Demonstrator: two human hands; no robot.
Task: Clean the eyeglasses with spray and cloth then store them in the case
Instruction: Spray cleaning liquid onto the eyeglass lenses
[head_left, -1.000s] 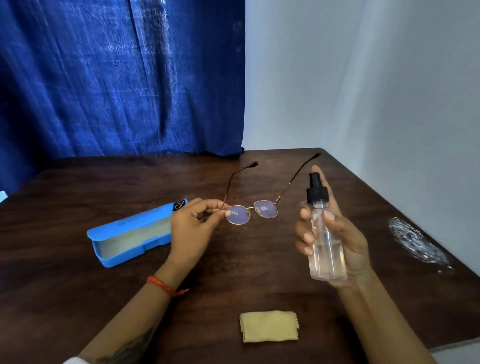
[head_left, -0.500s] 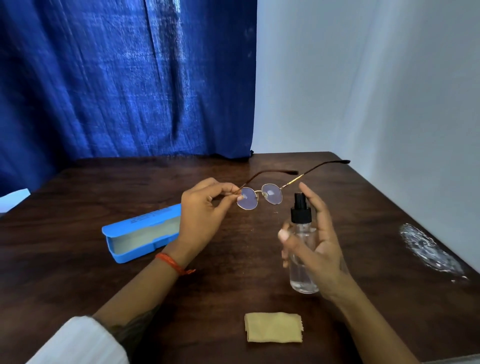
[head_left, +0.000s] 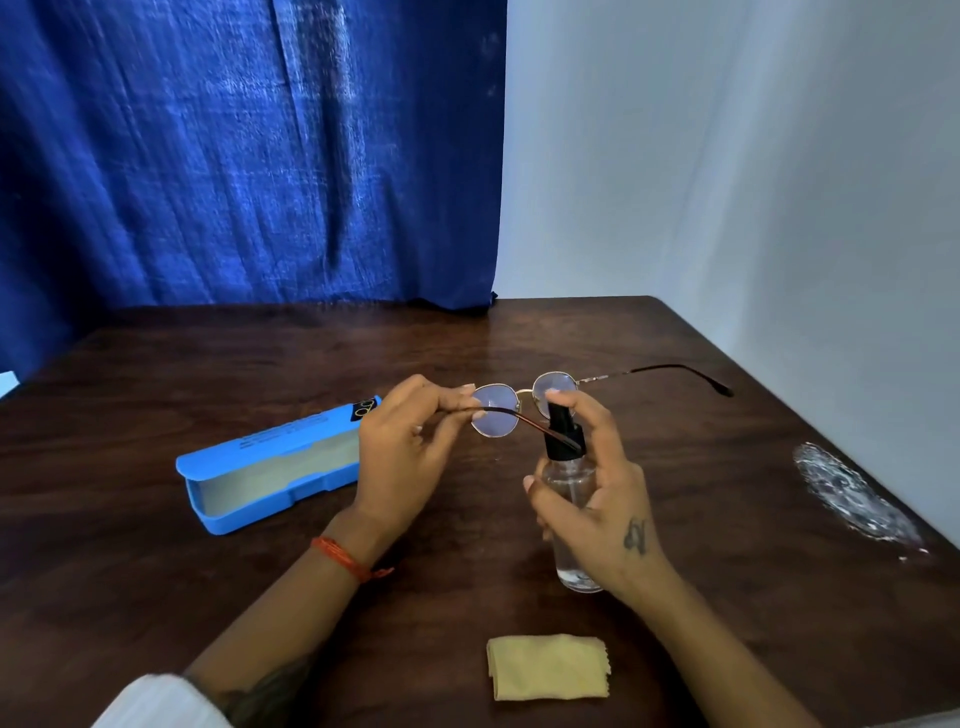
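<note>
My left hand (head_left: 402, 457) pinches the thin gold-rimmed eyeglasses (head_left: 496, 413) at the left hinge and holds them above the table, temples unfolded. My right hand (head_left: 597, 499) grips a clear spray bottle (head_left: 569, 499) with a black pump top, index finger on the nozzle, right in front of the right lens. One temple crosses in front of the pump. A folded yellow cloth (head_left: 548, 667) lies on the table near me. The blue case (head_left: 270, 462) lies open at the left, its pale lining showing.
The dark wooden table (head_left: 208, 597) meets a blue curtain (head_left: 249, 156) at the back and a white wall (head_left: 753, 182) on the right. A crumpled clear plastic wrapper (head_left: 852, 493) lies near the table's right edge.
The eyeglasses have turned so the lenses face the bottle, and the spray bottle has risen and closed in until its nozzle is at the right lens.
</note>
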